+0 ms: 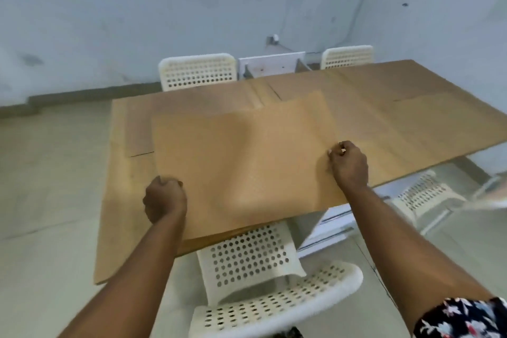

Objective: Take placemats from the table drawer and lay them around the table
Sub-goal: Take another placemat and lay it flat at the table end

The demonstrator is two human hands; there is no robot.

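Right now both hands hold one tan placemat over the near edge of the wooden table. The left hand is curled around the mat's near left corner, fingers tucked under and thumb on top. The right hand pinches the mat's right edge between thumb and bent fingers. Between the two grips the mat sags and ripples in the middle, and its near edge hangs past the table's edge, above the back of a white perforated chair pushed up against the table.

On the table, beyond the held mat to the left, another placemat of the same tan colour lies flat, partly covered by the held one. Farther along the table to the right, faint outlines suggest more mats lying flat, though their colour blends with the tabletop and their edges are hard to trace.

At the table's far side stand two more white perforated chairs, and between them a white drawer sticks out from the table, pulled open toward the wall. At the table's right end, another white chair sits partly under it. A dark floral sleeve shows on the right arm, at the picture's lower corner.
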